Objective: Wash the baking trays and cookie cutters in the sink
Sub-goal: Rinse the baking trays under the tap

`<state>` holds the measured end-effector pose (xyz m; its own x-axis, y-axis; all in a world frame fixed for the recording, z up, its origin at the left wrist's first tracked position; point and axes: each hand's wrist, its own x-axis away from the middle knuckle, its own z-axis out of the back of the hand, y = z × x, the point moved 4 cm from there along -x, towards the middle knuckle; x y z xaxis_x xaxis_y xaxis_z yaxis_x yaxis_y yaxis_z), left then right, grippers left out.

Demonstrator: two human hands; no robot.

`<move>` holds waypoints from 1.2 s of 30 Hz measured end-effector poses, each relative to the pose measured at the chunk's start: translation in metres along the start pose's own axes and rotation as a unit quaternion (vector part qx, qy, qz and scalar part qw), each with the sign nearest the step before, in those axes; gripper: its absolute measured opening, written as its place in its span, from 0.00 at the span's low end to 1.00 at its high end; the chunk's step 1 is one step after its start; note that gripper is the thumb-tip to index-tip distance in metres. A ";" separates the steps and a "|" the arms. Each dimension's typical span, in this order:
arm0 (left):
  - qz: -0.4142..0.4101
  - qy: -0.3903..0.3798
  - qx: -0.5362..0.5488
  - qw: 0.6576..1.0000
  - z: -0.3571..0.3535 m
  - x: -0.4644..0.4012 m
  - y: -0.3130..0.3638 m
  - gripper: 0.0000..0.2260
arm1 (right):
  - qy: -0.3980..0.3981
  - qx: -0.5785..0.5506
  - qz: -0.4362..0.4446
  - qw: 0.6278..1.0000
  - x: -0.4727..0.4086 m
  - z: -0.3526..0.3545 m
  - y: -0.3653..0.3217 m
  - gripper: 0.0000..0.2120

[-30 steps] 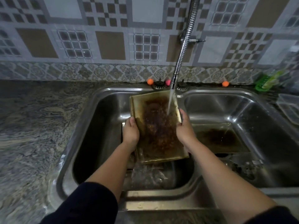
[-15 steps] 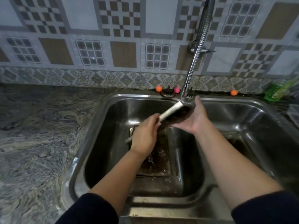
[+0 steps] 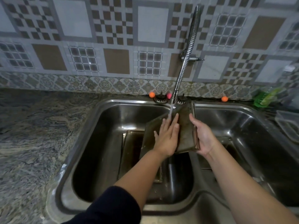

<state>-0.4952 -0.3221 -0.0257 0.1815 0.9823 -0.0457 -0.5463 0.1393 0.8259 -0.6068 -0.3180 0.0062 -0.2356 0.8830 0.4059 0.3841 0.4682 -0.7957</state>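
A dull metal baking tray (image 3: 186,131) is held tilted, underside towards me, over the divider of the steel double sink (image 3: 100,126). My right hand (image 3: 203,137) grips its right edge. My left hand (image 3: 167,136) lies flat on the tray's back, fingers spread, under the water running from the flexible tap (image 3: 186,62). A second dirty tray (image 3: 132,147) lies in the left basin below. A third tray (image 3: 229,143) shows dimly in the right basin behind my right arm. No cookie cutters are visible.
A marbled stone counter (image 3: 32,135) runs to the left. Behind the sink are small orange balls (image 3: 152,94) and drain plugs (image 3: 160,98). A green bottle (image 3: 265,97) and a clear plastic container (image 3: 288,123) stand at the right.
The tray was face up with both hands on its sides, then turned on edge, and now shows its underside. My left hand moved from the edge onto its back. The view shifted lower.
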 end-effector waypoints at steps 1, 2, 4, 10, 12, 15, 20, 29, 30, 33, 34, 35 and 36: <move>0.011 0.018 0.006 1.000 0.001 -0.005 -0.003 0.21 | -0.006 0.009 0.002 1.000 0.004 0.000 -0.001 0.24; 0.027 0.032 0.010 0.999 0.002 -0.009 -0.007 0.22 | -0.009 0.018 0.006 1.000 0.006 0.000 -0.001 0.25; 0.081 0.047 0.015 0.995 0.006 -0.013 -0.023 0.23 | -0.007 0.039 0.014 0.999 0.011 0.000 -0.002 0.26; 0.274 0.061 0.046 0.959 0.012 0.013 -0.076 0.25 | -0.022 0.029 0.017 0.999 0.014 -0.001 -0.002 0.25; 0.281 0.059 0.054 0.956 0.012 0.020 -0.072 0.25 | -0.028 0.027 0.004 0.999 0.011 -0.009 0.004 0.25; 0.258 0.063 0.085 0.960 0.017 0.020 -0.056 0.25 | -0.040 0.039 -0.014 0.998 0.004 -0.028 0.016 0.26; 0.237 0.106 0.113 0.959 0.054 0.018 -0.037 0.28 | -0.071 0.058 -0.020 0.996 -0.006 -0.063 0.026 0.24; 0.259 0.126 0.425 0.858 0.135 0.055 -0.062 0.37 | -0.224 0.312 0.067 0.921 0.011 -0.152 0.047 0.16; 0.264 0.116 0.450 0.845 0.144 0.059 -0.069 0.36 | -0.238 0.376 0.090 0.891 0.009 -0.157 0.055 0.17; 0.257 0.095 0.498 0.823 0.168 0.078 -0.087 0.21 | -0.268 0.566 0.117 0.771 0.002 -0.161 0.080 0.22; 0.267 0.099 0.505 0.815 0.171 0.085 -0.093 0.13 | -0.275 0.600 0.117 0.742 0.002 -0.159 0.084 0.24; 0.276 0.110 0.509 0.808 0.171 0.093 -0.098 0.10 | -0.282 0.615 0.104 0.729 0.004 -0.156 0.087 0.25; 0.282 0.117 0.514 0.802 0.169 0.098 -0.104 0.12 | -0.286 0.620 0.083 0.726 0.006 -0.151 0.088 0.24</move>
<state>-0.2828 -0.2618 -0.0213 -0.0808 0.8661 0.4933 0.4963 -0.3942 0.7735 -0.4394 -0.2672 0.0065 -0.7458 0.6006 0.2880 -0.5665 -0.3445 -0.7486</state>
